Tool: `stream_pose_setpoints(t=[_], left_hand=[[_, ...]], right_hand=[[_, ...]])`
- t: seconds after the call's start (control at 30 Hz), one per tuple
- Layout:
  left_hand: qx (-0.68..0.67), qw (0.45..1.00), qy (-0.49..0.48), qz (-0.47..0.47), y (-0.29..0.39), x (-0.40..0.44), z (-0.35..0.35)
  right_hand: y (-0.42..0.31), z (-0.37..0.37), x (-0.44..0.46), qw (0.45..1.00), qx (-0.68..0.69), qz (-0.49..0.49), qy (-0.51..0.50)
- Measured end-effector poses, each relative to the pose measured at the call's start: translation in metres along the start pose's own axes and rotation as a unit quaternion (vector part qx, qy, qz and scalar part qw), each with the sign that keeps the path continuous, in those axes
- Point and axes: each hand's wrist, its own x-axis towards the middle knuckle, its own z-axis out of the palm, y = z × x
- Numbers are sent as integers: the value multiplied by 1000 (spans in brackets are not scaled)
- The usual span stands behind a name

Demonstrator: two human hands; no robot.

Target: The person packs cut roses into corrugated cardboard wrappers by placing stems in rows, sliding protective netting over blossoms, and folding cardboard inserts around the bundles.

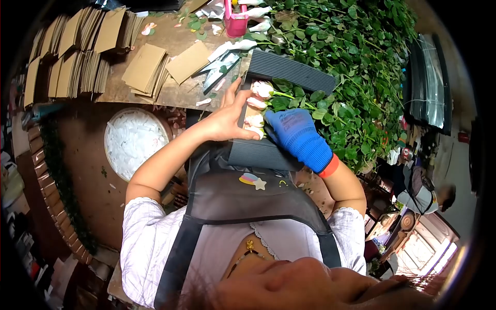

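Several pale pink roses [262,90] lie in a row, heads to the left, on a dark ribbed corrugated sheet [292,70] in front of me. My left hand [227,114], bare, spans the row with fingers spread wide. Its fingers reach the upper bloom and its thumb lies by the lowest one. My right hand [295,133], in a blue knit glove with an orange cuff, is closed over the roses just right of their heads. Its fingertips are partly hidden among blooms and stems. A nearer ribbed flap [263,155] lies below both hands.
Leafy rose stems [336,46] heap up on the right. Cardboard pieces [146,70] and upright stacks [77,31] stand left on the wooden table [116,88]. A pink container [235,20] and wrapped roses [243,45] are at the back. A tub of white scraps [135,142] stands lower left.
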Motion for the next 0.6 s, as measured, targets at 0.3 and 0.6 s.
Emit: stream_pose_setpoints(t=[0.3,0.6], left_hand=[[-46,990,132,5,1,4,20],[-83,987,136,-36,9,2,17]], right_hand=[[4,-27,-12,996,23,40,70],[10,1,5,998,-19,32,50]])
